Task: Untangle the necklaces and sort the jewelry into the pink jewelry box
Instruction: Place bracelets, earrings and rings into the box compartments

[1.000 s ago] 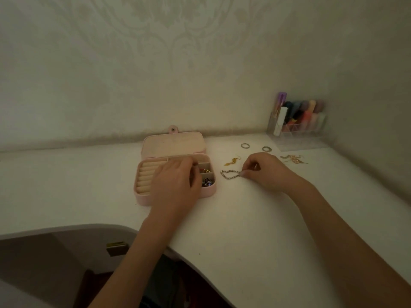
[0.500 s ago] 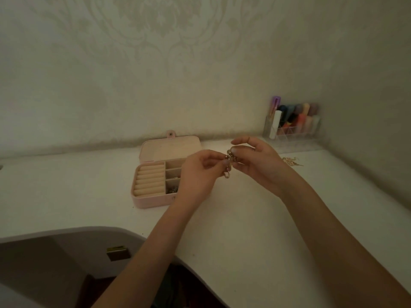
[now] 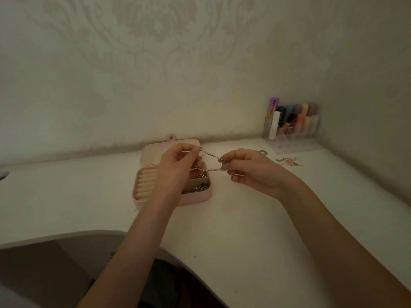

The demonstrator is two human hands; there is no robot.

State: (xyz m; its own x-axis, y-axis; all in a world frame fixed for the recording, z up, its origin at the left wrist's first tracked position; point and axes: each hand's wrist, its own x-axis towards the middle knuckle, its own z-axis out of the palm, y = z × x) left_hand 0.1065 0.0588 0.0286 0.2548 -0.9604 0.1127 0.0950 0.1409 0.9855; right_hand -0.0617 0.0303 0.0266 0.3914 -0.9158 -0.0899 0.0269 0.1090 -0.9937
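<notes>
Left hand and right hand each pinched one end of a beaded chain, stretched in two strands between them above the table. The open pink jewelry box sat below the left hand, small pieces in its right compartment. Gold jewelry lay near a clear organizer.

chain above box, organizer right
</notes>
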